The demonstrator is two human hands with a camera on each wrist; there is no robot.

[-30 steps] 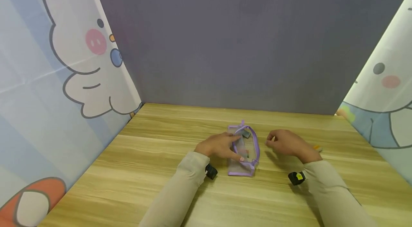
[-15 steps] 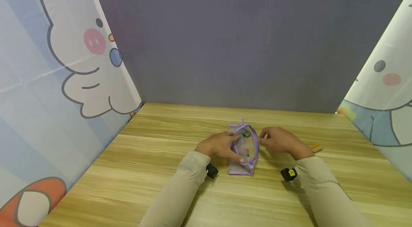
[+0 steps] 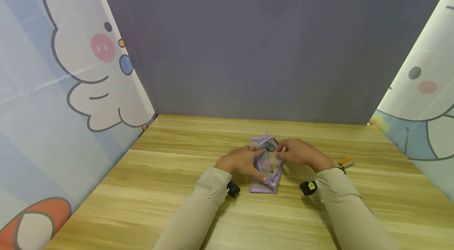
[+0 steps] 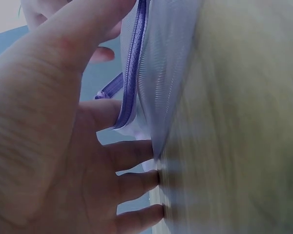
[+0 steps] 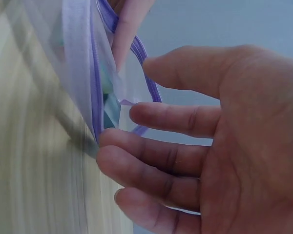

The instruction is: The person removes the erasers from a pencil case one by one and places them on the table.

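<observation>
A translucent mesh pouch [image 3: 263, 187] with purple edging lies on the table, its zippered mouth spread apart. My left hand [image 3: 241, 161] rests on its left side, fingers spread, with thumb and index finger at the zipper edge [image 4: 130, 73]. Inside the pouch are a grey-blue item [image 3: 270, 147] and a small orange-and-green item [image 3: 272, 168]. My right hand [image 3: 301, 153] is at the mouth's right edge. In the right wrist view, that hand [image 5: 200, 131] has thumb and index finger apart with nothing between them, and its middle fingertip meets the purple edge [image 5: 95, 92].
An orange-and-white object [image 3: 345, 162] lies on the wooden table [image 3: 159, 175], just beyond my right wrist. A dark grey panel [image 3: 248, 45] stands at the back, with cartoon-printed cloths [image 3: 21, 124] at both sides.
My right hand has moved left from beside the pouch to its right edge. The mouth's right edge sits slightly further left. My left hand has stayed on the pouch.
</observation>
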